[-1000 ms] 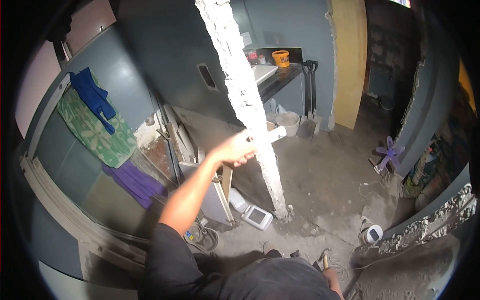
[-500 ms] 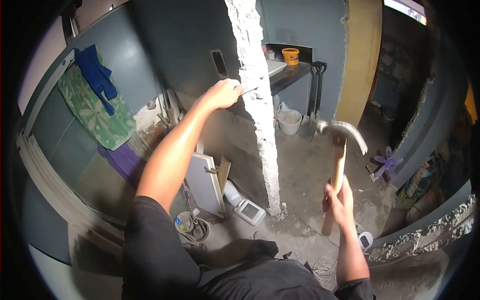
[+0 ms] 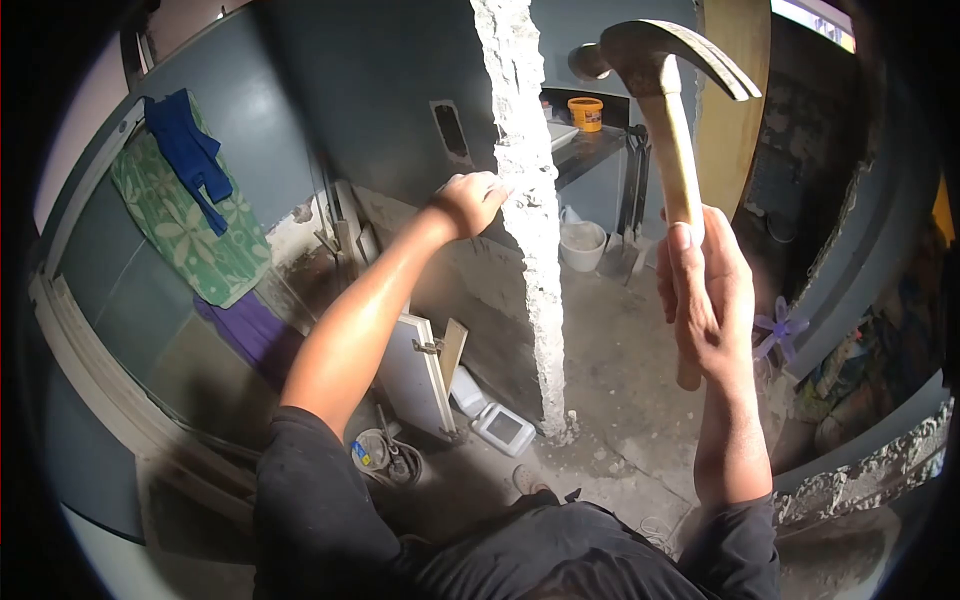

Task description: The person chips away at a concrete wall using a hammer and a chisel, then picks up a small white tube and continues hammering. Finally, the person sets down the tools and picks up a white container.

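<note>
My right hand [image 3: 712, 290] is wrapped around the wooden handle of a claw hammer [image 3: 672, 140], raised on the right with its metal head uppermost and the claw curving right. At the broken edge of a wall [image 3: 530, 200], my left hand [image 3: 468, 203] is closed on a slim metal chisel, mostly hidden by the fingers now. The wall edge is rough, white and brightly lit, running from the top of the view down to the floor. Hammer and wall edge are apart.
A dark counter holds an orange tub [image 3: 586, 114], with a white bucket [image 3: 581, 245] below. By the wall's foot lie a white plastic container [image 3: 503, 430] and a leaning panel [image 3: 418, 375]. A bucket of tools [image 3: 385, 456] stands left. A green patterned cloth [image 3: 190, 210] hangs at left.
My right hand has lifted the hammer upward and closer to the camera. My left hand stays at the wall edge, turned slightly; the view has shifted a little.
</note>
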### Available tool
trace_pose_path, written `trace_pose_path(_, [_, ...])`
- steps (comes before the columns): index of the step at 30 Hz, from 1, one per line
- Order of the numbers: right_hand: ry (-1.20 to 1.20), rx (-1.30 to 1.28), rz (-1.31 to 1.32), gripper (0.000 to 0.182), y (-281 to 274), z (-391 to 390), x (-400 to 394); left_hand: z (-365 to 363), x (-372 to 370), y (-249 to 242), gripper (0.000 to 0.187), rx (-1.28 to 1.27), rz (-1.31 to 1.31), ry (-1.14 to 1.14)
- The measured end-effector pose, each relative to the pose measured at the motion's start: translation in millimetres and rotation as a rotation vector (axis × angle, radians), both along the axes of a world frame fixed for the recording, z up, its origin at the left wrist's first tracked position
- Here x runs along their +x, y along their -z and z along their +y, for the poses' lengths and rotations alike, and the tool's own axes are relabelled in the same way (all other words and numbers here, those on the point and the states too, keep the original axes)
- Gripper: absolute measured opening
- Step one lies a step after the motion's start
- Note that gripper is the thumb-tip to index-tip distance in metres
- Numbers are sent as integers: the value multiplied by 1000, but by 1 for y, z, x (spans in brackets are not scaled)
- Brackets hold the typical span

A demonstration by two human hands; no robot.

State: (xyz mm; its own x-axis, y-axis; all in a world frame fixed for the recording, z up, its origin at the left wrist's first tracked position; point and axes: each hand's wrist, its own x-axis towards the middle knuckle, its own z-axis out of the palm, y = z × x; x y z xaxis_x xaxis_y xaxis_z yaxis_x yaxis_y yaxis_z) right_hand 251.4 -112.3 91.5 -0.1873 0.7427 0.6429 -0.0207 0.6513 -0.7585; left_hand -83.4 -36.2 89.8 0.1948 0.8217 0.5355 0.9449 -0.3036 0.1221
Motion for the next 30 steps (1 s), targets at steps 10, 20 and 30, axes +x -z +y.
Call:
trace_pose_path(10, [261, 222, -40, 18, 31, 33, -38, 2, -7, 22, 25, 71, 73, 12])
trace_pose_path(20, [256, 63, -28, 29, 41, 43, -24, -10, 15, -4, 39, -159, -44, -154])
trace_pose_path(30, [376, 419, 30, 18, 61, 53, -64, -1, 13, 5, 31, -19, -10, -1])
